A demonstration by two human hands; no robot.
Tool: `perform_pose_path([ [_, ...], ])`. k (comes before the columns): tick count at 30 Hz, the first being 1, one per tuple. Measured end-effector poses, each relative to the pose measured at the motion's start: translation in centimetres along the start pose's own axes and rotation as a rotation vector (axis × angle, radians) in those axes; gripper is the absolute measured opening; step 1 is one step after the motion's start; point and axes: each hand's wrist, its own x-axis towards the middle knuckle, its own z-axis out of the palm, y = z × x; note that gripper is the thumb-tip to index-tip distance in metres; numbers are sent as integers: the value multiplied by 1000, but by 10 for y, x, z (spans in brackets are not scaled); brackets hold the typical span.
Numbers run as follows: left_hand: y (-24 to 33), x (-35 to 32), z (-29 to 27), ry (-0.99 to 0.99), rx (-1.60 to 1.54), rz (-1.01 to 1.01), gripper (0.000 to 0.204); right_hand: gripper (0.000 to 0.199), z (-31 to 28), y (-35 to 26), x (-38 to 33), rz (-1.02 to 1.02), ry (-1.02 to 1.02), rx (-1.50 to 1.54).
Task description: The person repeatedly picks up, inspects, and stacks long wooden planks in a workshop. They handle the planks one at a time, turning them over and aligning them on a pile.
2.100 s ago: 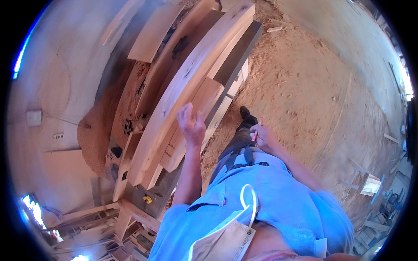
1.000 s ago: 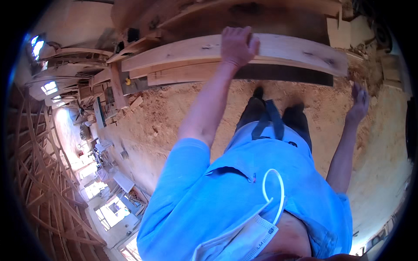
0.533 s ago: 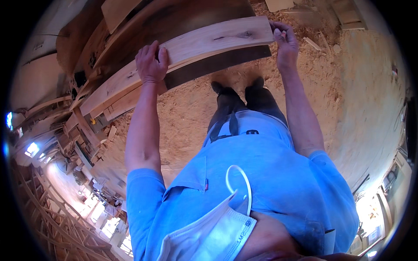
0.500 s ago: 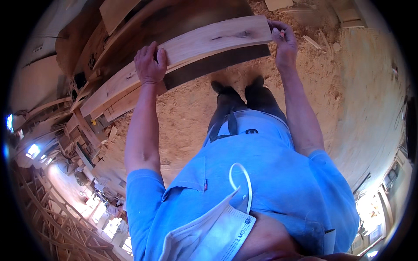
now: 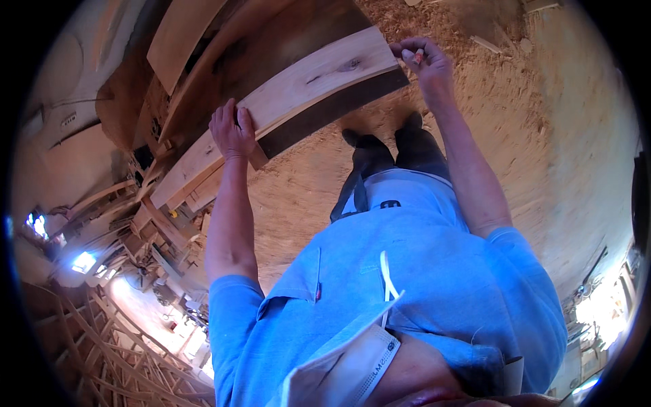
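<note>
- The place is a wood workshop with a floor (image 5: 515, 136) covered in sawdust; a stack of timber (image 5: 203, 102) lies at about 11 o'clock, and wooden frames (image 5: 88, 353) stand at about 8 o'clock.
- A long pale plank (image 5: 298, 88) rests on top of the stack, in front of the person. Its long axis runs from about 9 o'clock, low on the left, up to about 1 o'clock on the right.
- The left hand (image 5: 232, 130) lies flat on the near edge of the plank, near its middle. Its fingers are spread and pressing on the wood, not closed around it.
- The right hand (image 5: 422, 62) is at the right end of the plank, touching its corner. Its fingers are pinched on a small reddish object (image 5: 418, 55), maybe a marker; I cannot tell exactly what it is.
- The plank lies beyond both hands, and the right hand is nearer to the free end.
- The person's shoes (image 5: 386, 136) stand on the sawdust, just below the plank.
</note>
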Motion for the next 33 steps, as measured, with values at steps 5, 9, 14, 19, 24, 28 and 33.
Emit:
perform_pose_path([
  [5,1,1,1,-3,15,15,37,14,-17,22,-14,106,43,38],
  [9,-7,2,0,-13,-31,-11,38,19,-18,41,-11,-8,39,-188],
  [14,0,0,0,48,39,-23,29,32,-19,36,5,47,-22,-62],
  [19,9,-2,-3,121,1,-58,26,30,-1,25,26,25,-12,32],
  [24,3,-3,-7,216,-45,-40,27,36,32,0,30,44,-148,76],
  [28,0,-11,-6,212,-50,-73,29,39,44,-8,25,69,-173,82],
  [33,-1,-16,-6,239,-74,-92,27,42,30,2,34,129,-115,121],
])
